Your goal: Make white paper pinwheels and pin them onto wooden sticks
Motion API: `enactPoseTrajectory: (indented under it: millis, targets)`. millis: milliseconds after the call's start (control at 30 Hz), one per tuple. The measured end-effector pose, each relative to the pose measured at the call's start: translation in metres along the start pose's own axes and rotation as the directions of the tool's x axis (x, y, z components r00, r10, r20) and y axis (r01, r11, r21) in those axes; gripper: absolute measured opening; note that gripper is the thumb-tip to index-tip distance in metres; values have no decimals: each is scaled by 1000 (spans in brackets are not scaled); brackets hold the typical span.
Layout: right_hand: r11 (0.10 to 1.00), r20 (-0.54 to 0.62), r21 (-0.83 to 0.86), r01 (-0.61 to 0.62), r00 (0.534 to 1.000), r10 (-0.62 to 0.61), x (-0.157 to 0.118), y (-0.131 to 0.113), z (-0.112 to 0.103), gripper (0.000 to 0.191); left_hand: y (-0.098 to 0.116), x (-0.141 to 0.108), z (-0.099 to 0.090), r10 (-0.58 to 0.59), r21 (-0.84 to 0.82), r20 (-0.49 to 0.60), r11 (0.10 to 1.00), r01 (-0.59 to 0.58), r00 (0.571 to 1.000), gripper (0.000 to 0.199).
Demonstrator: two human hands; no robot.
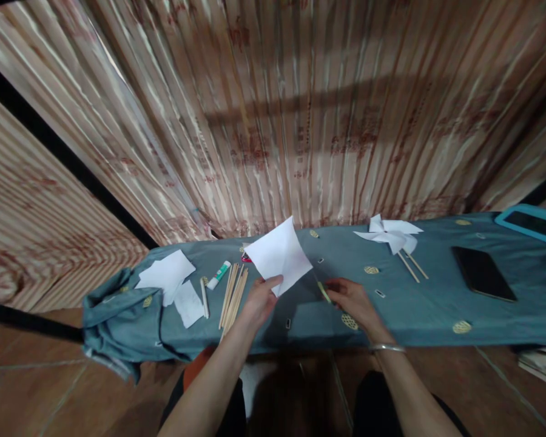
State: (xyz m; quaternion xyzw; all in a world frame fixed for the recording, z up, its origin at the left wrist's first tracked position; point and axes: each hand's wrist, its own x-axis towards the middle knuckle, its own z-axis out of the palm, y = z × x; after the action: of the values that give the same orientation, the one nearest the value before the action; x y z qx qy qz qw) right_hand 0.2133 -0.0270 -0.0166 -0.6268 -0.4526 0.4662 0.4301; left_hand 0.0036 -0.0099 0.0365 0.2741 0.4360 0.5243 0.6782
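My left hand (260, 300) pinches the lower corner of a square sheet of white paper (279, 255), held up above the cloth-covered table with a faint crease across it. In my right hand (349, 297) is a slim yellow-green tool (324, 292), its thin tip pointing at the paper's right corner; whether it is scissors or a knife I cannot tell. A bundle of wooden sticks (233, 297) lies left of my left hand. Behind the paper, a small red object (246, 257) is partly hidden. To the right lie white paper pinwheels (394, 233) with wooden sticks.
White paper sheets (168, 273) lie at the left, near a glue stick (219, 275) and a white rod (204, 297). A black phone (483, 273) and a blue-framed tablet (534, 223) are at the right. A striped curtain (273, 121) hangs behind the table (428, 315).
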Motion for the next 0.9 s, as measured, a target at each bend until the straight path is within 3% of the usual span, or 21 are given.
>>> enactPoseTrajectory:
  millis: [100, 233, 433, 567, 733, 900]
  targets:
    - [908, 155, 400, -123, 986, 66, -7, -4, 17, 36, 2, 10, -1, 103, -63, 30, 993, -101, 994, 30]
    - [776, 293, 588, -230, 954, 61, -16, -8, 35, 41, 8, 23, -5, 139, -77, 6, 987, -138, 990, 32]
    - [783, 295, 561, -268, 949, 114, -32, -14, 57, 46, 14, 33, -7, 142, -125, -33, 981, -145, 989, 30]
    - [853, 337, 487, -188, 942, 15, -49, -16, 71, 49, 21, 32, -11, 173, -175, -18, 969, -174, 985, 28]
    - [943, 392, 328, -56, 916, -82, -65, -9, 84, 57, 30, 27, -15, 280, -223, -105, 928, -297, 954, 38]
    - [962, 411, 269, 39, 899, -152, -70, -7, 90, 58, 29, 21, -17, 249, -236, -115, 933, -270, 962, 35]
